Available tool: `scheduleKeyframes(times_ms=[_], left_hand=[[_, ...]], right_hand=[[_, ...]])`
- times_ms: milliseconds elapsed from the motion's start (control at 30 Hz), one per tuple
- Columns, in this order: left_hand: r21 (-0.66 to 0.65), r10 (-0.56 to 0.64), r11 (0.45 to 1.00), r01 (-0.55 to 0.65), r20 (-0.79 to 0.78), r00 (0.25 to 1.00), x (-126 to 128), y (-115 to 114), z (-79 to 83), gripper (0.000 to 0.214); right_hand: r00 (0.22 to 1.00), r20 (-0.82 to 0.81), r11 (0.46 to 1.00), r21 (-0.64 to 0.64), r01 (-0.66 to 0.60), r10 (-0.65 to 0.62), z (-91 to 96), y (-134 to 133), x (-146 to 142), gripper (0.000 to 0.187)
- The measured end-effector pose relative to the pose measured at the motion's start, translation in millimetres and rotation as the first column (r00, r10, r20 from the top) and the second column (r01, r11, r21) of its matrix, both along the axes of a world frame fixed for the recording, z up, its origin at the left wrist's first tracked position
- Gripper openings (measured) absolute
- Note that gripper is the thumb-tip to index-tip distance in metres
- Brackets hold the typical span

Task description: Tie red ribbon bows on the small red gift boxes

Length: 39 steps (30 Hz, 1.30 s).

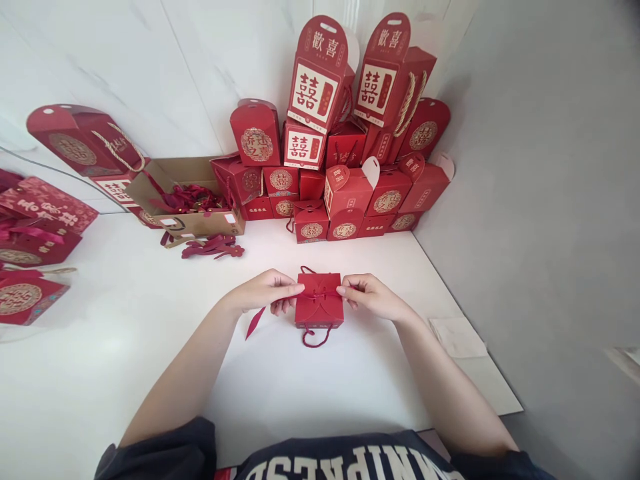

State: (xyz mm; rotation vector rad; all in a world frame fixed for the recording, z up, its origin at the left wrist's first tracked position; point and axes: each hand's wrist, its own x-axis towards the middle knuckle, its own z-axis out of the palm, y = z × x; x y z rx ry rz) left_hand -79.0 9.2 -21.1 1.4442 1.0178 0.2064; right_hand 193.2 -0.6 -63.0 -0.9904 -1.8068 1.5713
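Note:
A small red gift box (319, 301) with a folded, petal-style lid lies flat on the white table (150, 320), close to my body. A thin red ribbon (320, 292) crosses its top. Dark red cord loops stick out at its near and far edges. My left hand (265, 292) pinches the ribbon at the box's left side, and a loose ribbon end hangs out below that hand. My right hand (370, 297) holds the ribbon at the right side, fingertips on the lid.
Behind the hands, red boxes and bags with gold double-happiness prints (345, 167) are stacked against the wall. A cardboard box (185, 213) holds red ribbons, with red cut pieces (214, 247) beside it. More red bags (35, 227) stand at left; white paper (457, 337) lies at right.

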Motion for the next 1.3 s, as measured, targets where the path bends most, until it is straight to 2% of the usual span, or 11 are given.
scheduleKeyframes(times_ms=[167,367,467,567,667,767,867,933,1100,1200,1300], left_hand=[[0.059,0.005,0.998,-0.006,0.005,1.000,3,-3,0.7,0.036],[0.295,0.065,0.953,-0.074,0.043,0.997,0,0,-21.8,0.037],[0.218,0.062,0.972,-0.086,0.116,0.991,-1,5,-33.9,0.038],[0.074,0.048,0.995,-0.062,0.177,0.983,-5,10,-36.9,0.037],[-0.059,-0.048,0.996,0.063,0.220,0.974,-13,13,-31.9,0.034],[-0.112,-0.162,0.976,0.189,0.218,0.963,-24,15,-26.1,0.032],[-0.109,-0.213,0.966,0.237,0.193,0.958,-30,16,-23.6,0.028],[-0.031,-0.228,0.971,0.236,0.169,0.959,-30,16,-22.5,0.024],[0.204,-0.133,0.975,0.087,0.222,0.966,-25,14,-15.6,0.026],[0.192,-0.108,0.980,0.049,0.305,0.946,-21,10,-12.1,0.030],[0.075,-0.075,0.996,0.049,0.402,0.913,-17,6,-12.5,0.032]], right_hand=[[0.999,0.042,0.999,0.027,0.024,-0.025,-1.6,-2,-2,0.043],[0.994,0.087,0.992,0.100,-0.070,0.061,3.7,-5,-1,0.039],[0.992,0.109,0.991,0.113,-0.071,0.059,5.7,-4,4,0.037],[0.993,0.056,0.994,0.029,-0.104,0.103,2.5,1,8,0.037],[0.990,0.011,0.989,-0.056,-0.139,0.139,-3.1,4,9,0.039],[0.990,0.005,0.987,-0.081,-0.137,0.137,-7.5,6,10,0.039],[0.987,-0.016,0.984,-0.083,-0.158,0.157,-10.2,7,11,0.037],[0.985,-0.028,0.982,-0.088,-0.169,0.167,-11.3,7,11,0.035],[0.987,-0.021,0.983,-0.083,-0.162,0.160,-11.3,7,9,0.034],[0.988,-0.017,0.985,-0.079,-0.154,0.153,-10.0,6,7,0.034],[0.989,-0.011,0.986,-0.083,-0.147,0.147,-8.9,6,6,0.035]])
